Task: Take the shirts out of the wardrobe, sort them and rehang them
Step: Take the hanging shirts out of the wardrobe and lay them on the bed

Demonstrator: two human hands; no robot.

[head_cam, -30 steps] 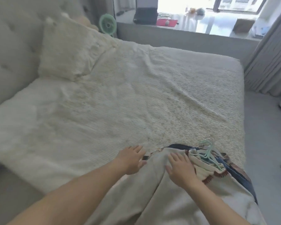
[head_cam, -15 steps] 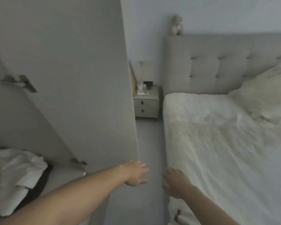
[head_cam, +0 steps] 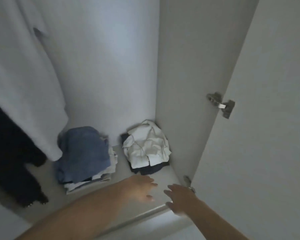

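Note:
I look down into the open wardrobe (head_cam: 111, 75). A long white garment (head_cam: 24, 84) hangs at the left, with a dark garment (head_cam: 10, 153) beside it. On the wardrobe floor (head_cam: 168, 177) lie a folded pile topped by blue denim (head_cam: 83, 153) and a crumpled white shirt over dark cloth (head_cam: 145, 148). My left hand (head_cam: 140, 187) reaches over the floor with fingers spread, holding nothing. My right hand (head_cam: 180, 198) hovers at the floor's front edge, also empty, fingers straight.
The wardrobe's right side panel (head_cam: 189, 84) carries a metal hinge (head_cam: 221, 104), and the open door (head_cam: 275, 118) stands to the right. A second hinge (head_cam: 189, 183) sits low, just behind my right hand.
I have turned from the bed, where both hands rested on a pile of shirts with hangers, past the bedside to the wardrobe. Both hands are now empty and reach inside.

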